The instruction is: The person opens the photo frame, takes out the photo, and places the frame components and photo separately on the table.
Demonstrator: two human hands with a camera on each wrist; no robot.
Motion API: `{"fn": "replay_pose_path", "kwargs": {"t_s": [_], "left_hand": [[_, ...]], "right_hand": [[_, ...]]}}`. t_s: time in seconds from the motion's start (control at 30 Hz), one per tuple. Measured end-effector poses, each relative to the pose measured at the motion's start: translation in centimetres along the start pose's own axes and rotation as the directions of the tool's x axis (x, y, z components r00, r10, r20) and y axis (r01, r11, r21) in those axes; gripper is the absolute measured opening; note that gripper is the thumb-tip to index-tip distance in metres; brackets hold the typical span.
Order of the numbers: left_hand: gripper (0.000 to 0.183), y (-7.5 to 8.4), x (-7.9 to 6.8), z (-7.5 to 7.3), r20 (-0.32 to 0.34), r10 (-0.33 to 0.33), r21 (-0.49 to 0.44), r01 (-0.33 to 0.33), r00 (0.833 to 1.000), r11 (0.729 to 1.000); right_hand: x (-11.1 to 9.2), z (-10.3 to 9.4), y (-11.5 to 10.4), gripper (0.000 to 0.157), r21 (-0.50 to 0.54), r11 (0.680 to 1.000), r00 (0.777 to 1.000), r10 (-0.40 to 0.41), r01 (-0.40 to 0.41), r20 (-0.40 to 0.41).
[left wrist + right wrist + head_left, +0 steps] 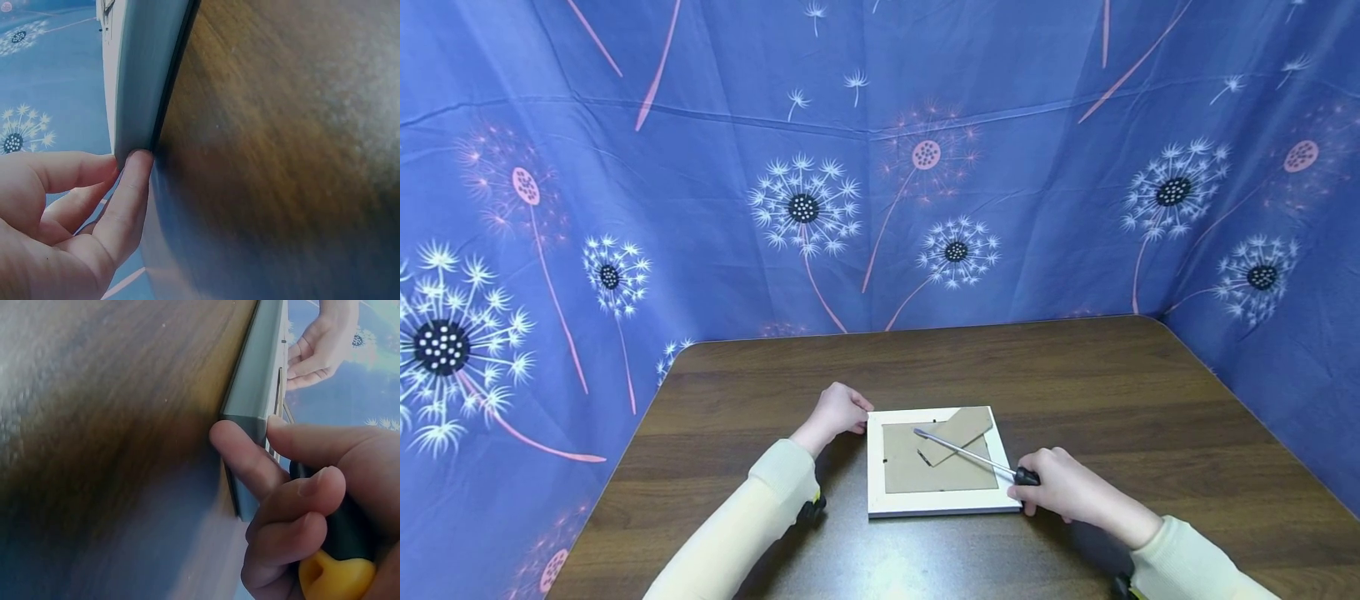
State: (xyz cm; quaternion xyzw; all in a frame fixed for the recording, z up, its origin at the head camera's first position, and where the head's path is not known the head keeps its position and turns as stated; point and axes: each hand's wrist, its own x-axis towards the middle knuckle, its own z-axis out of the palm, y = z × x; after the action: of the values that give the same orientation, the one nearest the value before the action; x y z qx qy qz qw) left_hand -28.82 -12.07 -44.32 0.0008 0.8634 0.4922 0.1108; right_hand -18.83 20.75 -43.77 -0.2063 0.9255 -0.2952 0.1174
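A white picture frame [942,502] lies face down on the table, its brown backing board [906,471] and fold-out stand [967,427] showing. At the frame's far left corner, my left hand [841,408] pinches the edge between thumb and fingers. My right hand [1060,483] curls its fingers round the black and yellow handle [347,531] of a screwdriver [972,455]. The metal shaft reaches leftward over the backing, its tip above the stand. In the right wrist view, thumb and index finger of that hand also touch the near right corner of the frame [256,381].
The brown wooden table [760,383] has rounded far corners. A blue cloth [1045,275] with dandelion prints hangs behind it and along both sides. Small dark tabs [885,461] stand at the backing's edges. Light glares off the tabletop in front of the frame.
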Motion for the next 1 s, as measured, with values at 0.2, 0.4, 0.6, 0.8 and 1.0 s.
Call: {"fn": "replay_pose_path", "kwargs": {"t_s": [0.2, 0.4, 0.6, 0.8, 1.0], "left_hand": [[0.016, -0.2, -0.2, 0.0, -0.001, -0.017, -0.013, 0.017, 1.0, 1.0], [0.023, -0.5, -1.4, -0.2, -0.001, -0.021, -0.03, 0.021, 1.0, 0.999], [0.027, -0.8, -3.1, -0.2, 0.039, 0.01, -0.043, -0.008, 0.999, 0.999], [0.03, -1.2, -4.6, 0.1, 0.069, 0.036, -0.075, -0.031, 0.997, 0.997], [0.033, -1.4, -5.9, 0.5, 0.09, 0.047, -0.104, -0.037, 0.995, 0.994]], "right_hand": [[0.2, -0.6, 0.0, 0.022, -0.031, 1.0, 1.0, 0.002, -0.002, 0.013], [0.5, -1.6, -0.3, 0.022, -0.11, 0.994, 1.0, -0.006, 0.008, 0.021], [0.9, -2.6, -0.7, 0.024, -0.233, 0.971, 0.998, -0.061, 0.061, 0.011], [1.8, -3.2, -1.2, 0.023, -0.358, 0.924, 0.989, -0.148, 0.134, -0.01], [2.5, -3.4, -1.7, 0.027, -0.409, 0.891, 0.976, -0.216, 0.197, 0.0]]}}
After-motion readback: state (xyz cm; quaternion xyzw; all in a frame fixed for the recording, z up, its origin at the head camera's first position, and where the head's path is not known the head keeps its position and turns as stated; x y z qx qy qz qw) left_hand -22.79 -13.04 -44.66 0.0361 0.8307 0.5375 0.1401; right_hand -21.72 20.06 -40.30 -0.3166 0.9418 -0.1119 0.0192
